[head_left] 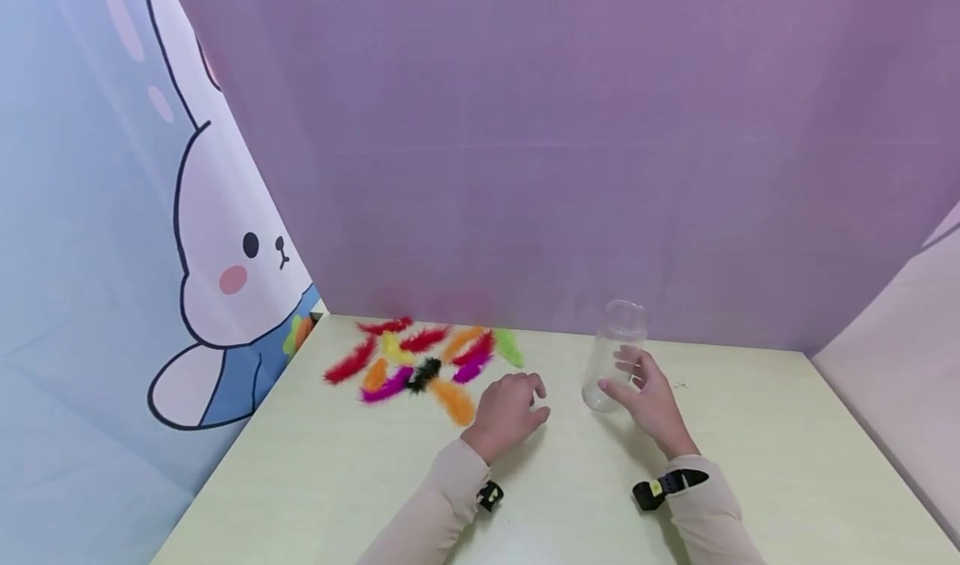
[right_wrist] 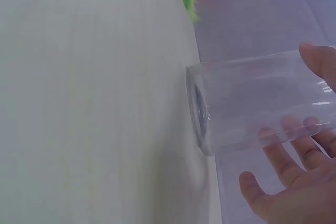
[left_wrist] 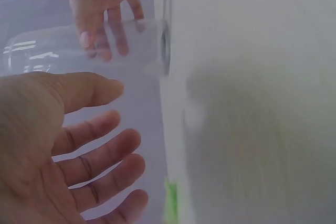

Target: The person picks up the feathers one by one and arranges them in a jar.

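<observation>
A tall clear glass (head_left: 611, 357) stands on the pale table, its base at or very near the surface. My right hand (head_left: 654, 402) is around its right side, thumb in front and fingers behind. In the right wrist view, several fingertips (right_wrist: 289, 124) show through the clear wall. To the left of the glass, my left hand (head_left: 510, 411) hovers over the table with loosely bent fingers and holds nothing. In the left wrist view its fingers (left_wrist: 107, 148) are spread apart. Near it lies an orange feather (head_left: 453, 400), with a black feather (head_left: 426, 374) just beyond.
Several more feathers lie at the back left, among them a red feather (head_left: 352, 361), a yellow feather (head_left: 396, 349) and a green feather (head_left: 509, 347). A purple cloth (head_left: 570, 148) hangs behind the table (head_left: 315, 465). At the left is a curtain (head_left: 75, 298) with a printed rabbit.
</observation>
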`<state>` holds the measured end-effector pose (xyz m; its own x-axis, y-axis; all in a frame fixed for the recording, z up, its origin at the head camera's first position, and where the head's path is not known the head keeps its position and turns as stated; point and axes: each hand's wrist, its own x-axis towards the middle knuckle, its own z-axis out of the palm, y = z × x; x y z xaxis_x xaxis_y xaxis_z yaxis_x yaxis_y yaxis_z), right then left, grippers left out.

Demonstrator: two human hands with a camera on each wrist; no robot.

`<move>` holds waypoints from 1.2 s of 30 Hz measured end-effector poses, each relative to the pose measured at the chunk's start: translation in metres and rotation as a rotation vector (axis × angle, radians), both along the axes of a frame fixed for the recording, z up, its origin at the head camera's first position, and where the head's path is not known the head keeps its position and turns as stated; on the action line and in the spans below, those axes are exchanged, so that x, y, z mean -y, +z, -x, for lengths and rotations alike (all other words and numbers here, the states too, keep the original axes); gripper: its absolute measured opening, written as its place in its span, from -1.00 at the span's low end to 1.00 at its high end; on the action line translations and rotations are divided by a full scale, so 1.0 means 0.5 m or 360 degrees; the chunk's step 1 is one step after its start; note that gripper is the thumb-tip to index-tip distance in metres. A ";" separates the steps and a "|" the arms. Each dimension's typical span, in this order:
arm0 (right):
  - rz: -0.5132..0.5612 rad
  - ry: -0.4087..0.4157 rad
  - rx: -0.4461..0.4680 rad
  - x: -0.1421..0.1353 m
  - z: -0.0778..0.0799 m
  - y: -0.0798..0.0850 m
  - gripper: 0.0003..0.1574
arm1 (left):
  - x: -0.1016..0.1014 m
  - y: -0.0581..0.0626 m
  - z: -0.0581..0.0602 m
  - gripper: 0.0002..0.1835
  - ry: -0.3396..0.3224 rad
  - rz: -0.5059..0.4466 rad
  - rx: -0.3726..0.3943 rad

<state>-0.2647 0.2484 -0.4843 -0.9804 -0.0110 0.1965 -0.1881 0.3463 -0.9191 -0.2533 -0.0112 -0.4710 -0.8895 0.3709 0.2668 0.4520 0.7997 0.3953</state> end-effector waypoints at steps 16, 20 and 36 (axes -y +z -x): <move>0.0020 0.0009 -0.0018 -0.001 0.010 -0.018 -0.08 | 0.165 0.014 0.028 -0.91 -0.0135 0.0169 0.0218; 0.0024 0.0016 -0.0015 0.000 0.012 -0.022 -0.07 | 0.188 0.023 0.035 -0.95 -0.0094 0.0167 0.0244; 0.0025 0.0015 -0.0021 -0.002 0.016 -0.028 -0.05 | 0.221 0.015 0.029 -0.74 -0.0224 0.0185 0.0416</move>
<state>-0.2726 0.2492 -0.4983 -0.9777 -0.0169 0.2096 -0.2033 0.3298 -0.9219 -0.2679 -0.1216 -0.4636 -0.8600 0.5100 -0.0154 0.4568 0.7830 0.4222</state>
